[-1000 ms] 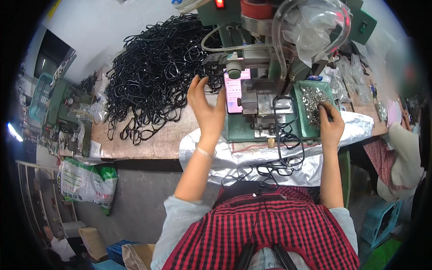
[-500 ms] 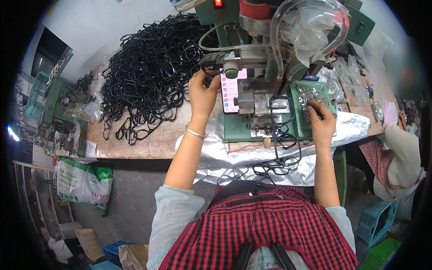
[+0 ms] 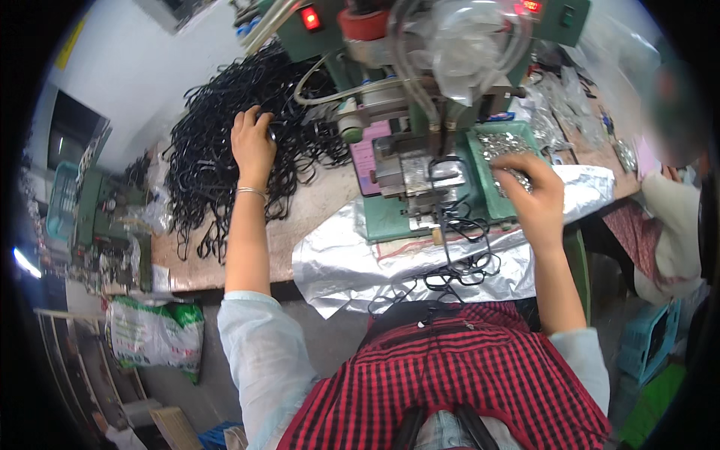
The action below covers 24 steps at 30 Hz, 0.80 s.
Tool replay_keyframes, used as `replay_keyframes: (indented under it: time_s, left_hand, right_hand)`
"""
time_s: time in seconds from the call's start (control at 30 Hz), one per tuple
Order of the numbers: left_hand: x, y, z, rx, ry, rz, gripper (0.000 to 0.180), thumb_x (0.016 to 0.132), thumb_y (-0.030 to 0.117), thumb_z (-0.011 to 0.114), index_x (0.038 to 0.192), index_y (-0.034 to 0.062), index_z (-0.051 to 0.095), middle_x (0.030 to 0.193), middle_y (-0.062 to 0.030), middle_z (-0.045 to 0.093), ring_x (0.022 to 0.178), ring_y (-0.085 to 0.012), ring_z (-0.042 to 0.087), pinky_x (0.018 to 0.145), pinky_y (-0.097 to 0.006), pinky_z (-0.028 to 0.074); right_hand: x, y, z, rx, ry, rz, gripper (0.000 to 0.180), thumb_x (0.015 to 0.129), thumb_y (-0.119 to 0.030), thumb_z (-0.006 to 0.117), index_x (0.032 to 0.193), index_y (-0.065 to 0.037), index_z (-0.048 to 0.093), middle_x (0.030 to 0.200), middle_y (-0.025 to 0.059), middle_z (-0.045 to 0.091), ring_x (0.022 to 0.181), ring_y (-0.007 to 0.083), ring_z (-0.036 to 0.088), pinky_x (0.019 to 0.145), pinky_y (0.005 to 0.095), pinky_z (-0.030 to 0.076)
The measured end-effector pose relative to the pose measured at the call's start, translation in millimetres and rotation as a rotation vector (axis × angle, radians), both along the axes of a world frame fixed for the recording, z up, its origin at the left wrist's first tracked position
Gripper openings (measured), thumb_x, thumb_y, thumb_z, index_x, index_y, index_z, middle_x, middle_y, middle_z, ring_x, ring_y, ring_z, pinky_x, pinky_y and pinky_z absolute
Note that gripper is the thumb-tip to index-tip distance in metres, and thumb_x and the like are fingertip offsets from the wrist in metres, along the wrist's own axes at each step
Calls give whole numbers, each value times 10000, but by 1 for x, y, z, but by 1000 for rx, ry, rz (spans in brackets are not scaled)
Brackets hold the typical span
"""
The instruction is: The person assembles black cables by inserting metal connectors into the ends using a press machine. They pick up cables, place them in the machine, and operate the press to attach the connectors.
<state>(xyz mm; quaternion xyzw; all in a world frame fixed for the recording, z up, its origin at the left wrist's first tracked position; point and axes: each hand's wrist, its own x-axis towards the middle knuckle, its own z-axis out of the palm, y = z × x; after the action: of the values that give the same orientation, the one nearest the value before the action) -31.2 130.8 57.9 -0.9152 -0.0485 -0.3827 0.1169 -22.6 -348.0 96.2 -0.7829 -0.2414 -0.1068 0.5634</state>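
Black cord loops lie heaped on the bench left of the green press, mostly unprocessed by the look of it. Left hand rests on the heap, fingers spread. Right hand pinches in the tray of small metal pieces; finished loops dangle in front.

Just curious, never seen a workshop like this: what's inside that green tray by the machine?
The green tray holds a heap of small silvery metal pieces. The right hand rests over its near part, hiding what lies beneath the fingers.
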Motion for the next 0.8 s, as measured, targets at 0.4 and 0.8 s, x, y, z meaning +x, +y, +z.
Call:
replay_keyframes:
  time_s: [0.4,0.8]
  left_hand:
    - [-16,13,18,-40,-167,-10,195,961,172,612,1062,29,696,1097,-111,717,982,-319,667,858,-390,538]
    - [-96,-225,87,-1185,-484,-1037,150,971,-31,575,1113,9,548,1076,-142,645,963,-203,647,850,-349,569]
  right_hand:
    - [19,61,-1,434,377,262,535,792,-36,747,1272,40,524,902,76,715,881,104,638,814,248,493]
    - [8,62,4,535,431,239,560,780,-65,763,1267,51,512,823,35,705,819,77,604,794,228,458]
